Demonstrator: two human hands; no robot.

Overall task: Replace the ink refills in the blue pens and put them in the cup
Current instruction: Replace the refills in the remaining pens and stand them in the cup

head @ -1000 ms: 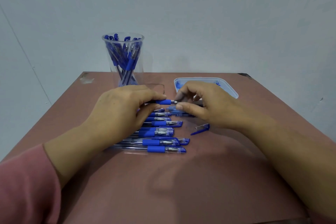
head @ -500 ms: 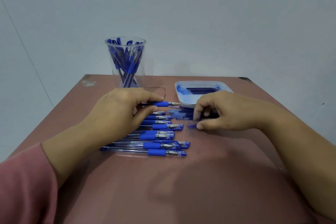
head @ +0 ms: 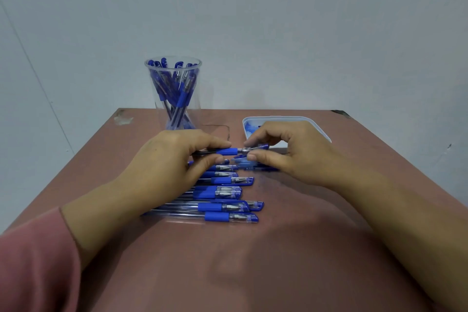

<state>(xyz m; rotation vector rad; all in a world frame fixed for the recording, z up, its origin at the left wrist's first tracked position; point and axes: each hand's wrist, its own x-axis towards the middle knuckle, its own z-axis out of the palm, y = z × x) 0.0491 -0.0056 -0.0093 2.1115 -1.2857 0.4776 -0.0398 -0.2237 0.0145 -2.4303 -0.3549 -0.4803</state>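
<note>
Above the counter [head: 278, 261]: one pen [head: 226, 151] held level in both hands.

Our left hand [head: 174, 159] curls round the barrel; our right hand [head: 291, 152] pinches the cap [head: 262, 147] at the tip. The cup [head: 195, 106], back left, already holds many pens. We judge the row of pens [head: 228, 206] under our hands is left to do. A tray [head: 278, 117] sits behind the right hand; nothing blocks the cup.

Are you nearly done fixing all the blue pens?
About halfway, it seems. Done: a bunch of pens stands in the cup. In hand: the left hand holds one pen while the right hand pinches a cap at its tip. Left: that pen goes in the cup, and a row of pens lies on the table; whether those have new refills I cannot tell.
</note>
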